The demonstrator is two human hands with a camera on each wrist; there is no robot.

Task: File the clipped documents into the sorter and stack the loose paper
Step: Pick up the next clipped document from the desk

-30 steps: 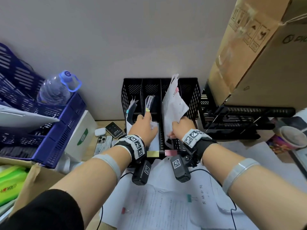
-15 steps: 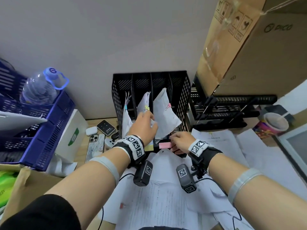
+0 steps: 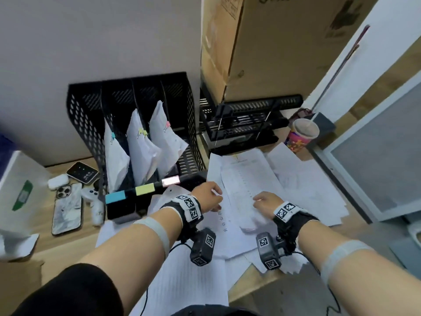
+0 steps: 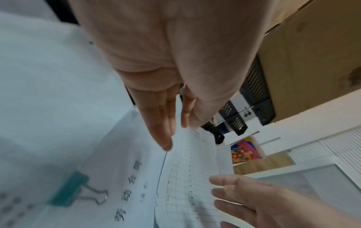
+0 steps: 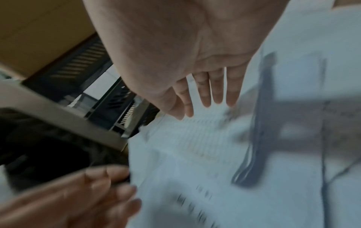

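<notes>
The black mesh sorter (image 3: 86,133) stands against the wall. Three clipped documents lean in its slots: one with a blue clip (image 3: 112,135), one with a yellow clip (image 3: 142,132), one with a pink clip (image 3: 168,124). Loose paper (image 3: 241,174) lies spread to its right. My left hand (image 3: 217,197) (image 4: 175,135) is at the left edge of the top printed sheet (image 4: 195,177), fingers nearly straight. My right hand (image 3: 258,199) (image 5: 205,108) hovers flat over the same sheet, holding nothing. Another document with a green clip (image 4: 66,191) lies nearer me.
Two phones (image 3: 67,206), an earbud case (image 3: 58,180) and a small controller (image 3: 94,199) lie left of the sorter. A black tray rack (image 3: 246,124), a big cardboard box (image 3: 273,42) and a paper cup (image 3: 303,133) stand behind the papers. The table's front edge (image 3: 250,281) is near.
Both hands left the sorter and came down to the right onto the loose sheets. The right hand let go of the pink-clipped document, which now leans in its slot.
</notes>
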